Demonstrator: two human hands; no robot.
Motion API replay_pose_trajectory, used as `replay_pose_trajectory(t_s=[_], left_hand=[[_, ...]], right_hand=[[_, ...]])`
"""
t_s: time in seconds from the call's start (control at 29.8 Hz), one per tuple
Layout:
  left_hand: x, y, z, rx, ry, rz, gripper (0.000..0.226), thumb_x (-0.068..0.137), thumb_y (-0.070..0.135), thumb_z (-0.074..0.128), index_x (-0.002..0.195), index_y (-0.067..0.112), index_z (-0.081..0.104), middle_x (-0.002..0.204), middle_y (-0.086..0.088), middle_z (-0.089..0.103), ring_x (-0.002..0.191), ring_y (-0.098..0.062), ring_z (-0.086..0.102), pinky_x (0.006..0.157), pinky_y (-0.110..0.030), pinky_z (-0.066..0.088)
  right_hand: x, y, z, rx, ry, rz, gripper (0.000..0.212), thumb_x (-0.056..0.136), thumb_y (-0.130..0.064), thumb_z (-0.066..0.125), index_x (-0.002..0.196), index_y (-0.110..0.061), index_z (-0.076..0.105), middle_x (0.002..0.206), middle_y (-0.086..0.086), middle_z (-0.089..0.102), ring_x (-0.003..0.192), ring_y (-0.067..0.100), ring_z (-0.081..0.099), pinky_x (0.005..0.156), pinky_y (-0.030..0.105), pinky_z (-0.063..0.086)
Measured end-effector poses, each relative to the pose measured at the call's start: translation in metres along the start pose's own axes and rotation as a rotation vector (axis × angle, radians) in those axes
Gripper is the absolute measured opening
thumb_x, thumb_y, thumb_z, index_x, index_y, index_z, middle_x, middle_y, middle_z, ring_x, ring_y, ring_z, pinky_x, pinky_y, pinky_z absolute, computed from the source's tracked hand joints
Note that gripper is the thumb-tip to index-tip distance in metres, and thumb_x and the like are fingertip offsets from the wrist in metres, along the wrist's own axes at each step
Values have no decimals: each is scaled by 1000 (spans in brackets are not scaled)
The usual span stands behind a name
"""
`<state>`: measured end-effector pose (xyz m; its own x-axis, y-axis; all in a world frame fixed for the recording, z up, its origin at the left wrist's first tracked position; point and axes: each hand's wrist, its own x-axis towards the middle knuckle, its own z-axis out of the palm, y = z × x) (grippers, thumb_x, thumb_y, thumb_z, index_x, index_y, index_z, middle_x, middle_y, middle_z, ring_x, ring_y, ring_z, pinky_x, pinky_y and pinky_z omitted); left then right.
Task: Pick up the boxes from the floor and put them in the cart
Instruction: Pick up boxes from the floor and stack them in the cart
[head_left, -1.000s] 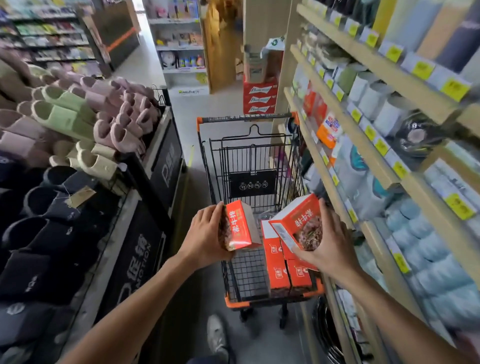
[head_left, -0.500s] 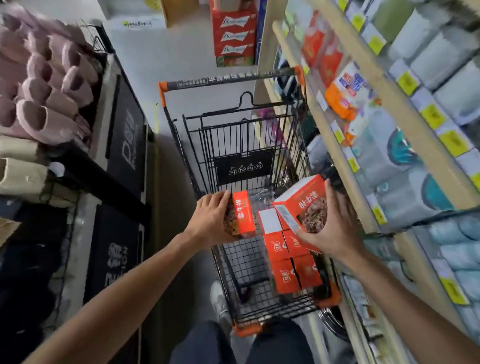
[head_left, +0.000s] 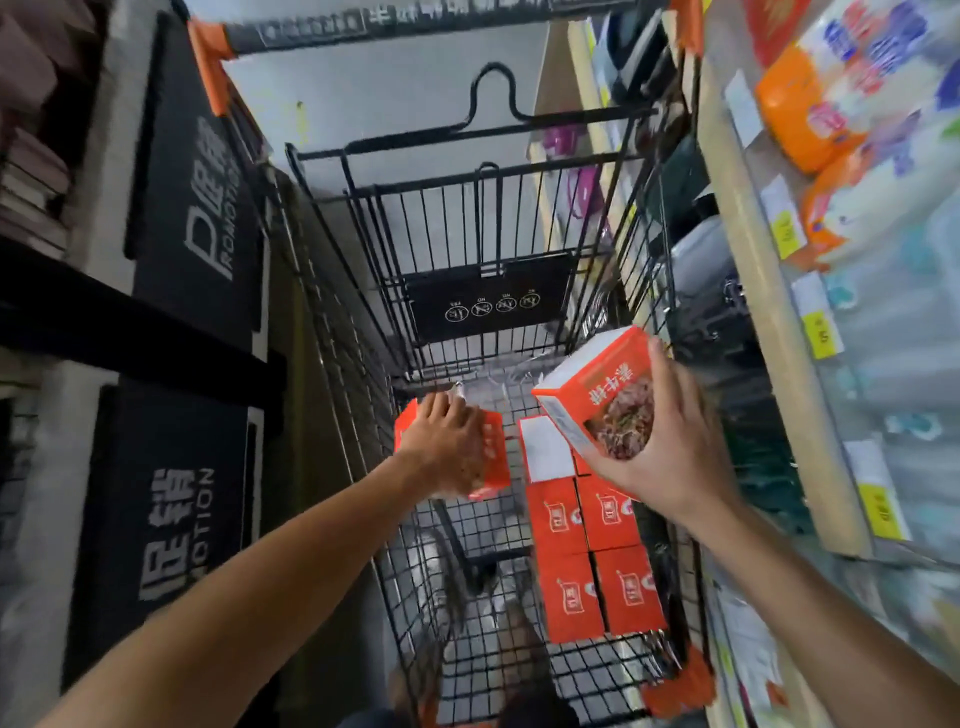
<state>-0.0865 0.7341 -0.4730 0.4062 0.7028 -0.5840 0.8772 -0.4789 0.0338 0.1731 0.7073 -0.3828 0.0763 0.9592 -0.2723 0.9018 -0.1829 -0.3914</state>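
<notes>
Fingers of my left hand (head_left: 449, 444) are wrapping the flat orange cardboard box (head_left: 491, 457), lowering it inside the black wire cart (head_left: 363, 332), beside the stacked orange boxes (head_left: 592, 551). My right hand (head_left: 670, 441) is clamping another orange box (head_left: 597, 395) higher, above that stack.

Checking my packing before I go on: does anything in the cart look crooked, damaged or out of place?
Nothing stands out. The boxes in the cart sit in a tidy block against the cart's right side. The left hand grips one box low inside; the right hand holds another tilted box above the stack.
</notes>
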Motion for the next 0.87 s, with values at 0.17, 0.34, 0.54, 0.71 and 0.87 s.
replay_pose_trajectory(t_s=[0.17,0.34,0.54,0.71,0.87], left_hand=[[54,16,47,131,-118,5,105,84,68,59,156,3,19,156,-23,27,144,-48,21,122,-62,9],[100,33,78,202,-188,-19,90,88,67,55,156,12,32,161,-17,24,148,-41,18,119,-64,2],[131,47,105,190,-199,-65,81,89,58,57,153,14,36,158,-20,26,145,-45,19,117,-71,2],[128,43,126,156,-92,-64,106,85,61,62,154,-5,14,153,-31,28,140,-47,28,117,-63,20],[121,39,138,154,-48,-39,105,88,57,60,154,-5,8,154,-31,24,143,-47,24,119,-62,17]], right_hand=[[33,21,29,8,-32,-16,140,59,-80,76,160,-31,-7,160,3,21,144,30,32,114,60,34],[54,37,51,-15,-52,-22,142,58,-78,79,160,-33,-9,163,4,19,146,30,31,115,61,33],[66,44,67,-29,-46,-39,143,58,-71,83,161,-30,-7,162,1,19,146,26,27,117,51,27],[71,46,79,-40,-46,-21,142,59,-69,84,161,-30,-6,162,2,20,146,29,28,117,54,29],[75,43,84,-82,-56,-8,141,60,-67,84,161,-29,-6,161,4,21,145,32,29,116,54,27]])
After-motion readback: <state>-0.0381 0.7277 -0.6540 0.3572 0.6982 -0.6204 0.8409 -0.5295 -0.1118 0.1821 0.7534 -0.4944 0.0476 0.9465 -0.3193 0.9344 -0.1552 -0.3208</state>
